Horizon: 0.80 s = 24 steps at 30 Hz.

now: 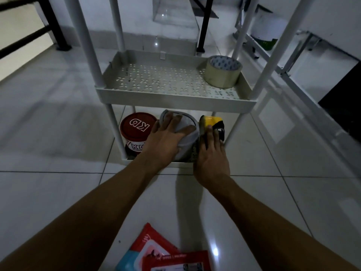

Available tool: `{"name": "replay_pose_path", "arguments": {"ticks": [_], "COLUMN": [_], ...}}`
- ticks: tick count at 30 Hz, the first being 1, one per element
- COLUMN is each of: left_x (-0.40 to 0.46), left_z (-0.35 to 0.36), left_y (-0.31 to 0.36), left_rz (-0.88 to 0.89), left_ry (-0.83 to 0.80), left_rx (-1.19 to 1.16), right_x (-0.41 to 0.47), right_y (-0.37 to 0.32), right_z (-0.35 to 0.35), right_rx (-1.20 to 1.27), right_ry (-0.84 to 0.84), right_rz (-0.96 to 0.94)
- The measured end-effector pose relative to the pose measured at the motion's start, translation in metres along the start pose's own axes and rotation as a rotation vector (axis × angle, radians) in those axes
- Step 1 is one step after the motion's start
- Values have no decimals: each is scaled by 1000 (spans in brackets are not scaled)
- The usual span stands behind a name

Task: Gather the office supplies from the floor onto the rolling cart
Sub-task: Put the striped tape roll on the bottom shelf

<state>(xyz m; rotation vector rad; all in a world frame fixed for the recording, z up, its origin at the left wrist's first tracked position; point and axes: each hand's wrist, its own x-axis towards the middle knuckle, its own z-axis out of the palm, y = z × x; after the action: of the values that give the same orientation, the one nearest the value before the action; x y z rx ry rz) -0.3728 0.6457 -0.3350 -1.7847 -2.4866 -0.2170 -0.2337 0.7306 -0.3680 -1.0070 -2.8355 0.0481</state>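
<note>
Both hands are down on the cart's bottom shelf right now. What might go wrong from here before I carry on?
1. The bottom shelf is crowded: the grey container under the left hand sits tight between the red tub and the yellow-black pack held by the right hand. A push could topple or jam one.
2. The red packets lie on the floor by the arms, easy to forget or tread on.
3. Pushing may roll the cart away.
</note>
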Motion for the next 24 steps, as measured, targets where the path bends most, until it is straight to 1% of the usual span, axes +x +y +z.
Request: {"name": "replay_pose_path", "arguments": {"ticks": [3, 7, 11, 15, 19, 24], "left_x": [-8, -16, -29, -60, -102, -149], "left_z": [-4, -5, -4, -10, -14, -30], "left_y": [4, 5, -1, -3, -8, -20], "left_rz": [-50, -61, -110, -91, -84, -37], "left_ry": [38, 36, 81, 116, 24, -46], "left_rx": [34, 41, -48, -149, -209, -210], "right_x": [-2, -7, -11, -22, -44, -83], "right_y": [2, 1, 3, 4, -2, -19], "right_z": [-1, -3, -12, -20, -25, -22], "right_rx": [53, 123, 174, 165, 175, 245], "right_ry": [-26, -6, 33, 82, 89, -33], "right_rz": [9, 0, -11, -28, -63, -163]}}
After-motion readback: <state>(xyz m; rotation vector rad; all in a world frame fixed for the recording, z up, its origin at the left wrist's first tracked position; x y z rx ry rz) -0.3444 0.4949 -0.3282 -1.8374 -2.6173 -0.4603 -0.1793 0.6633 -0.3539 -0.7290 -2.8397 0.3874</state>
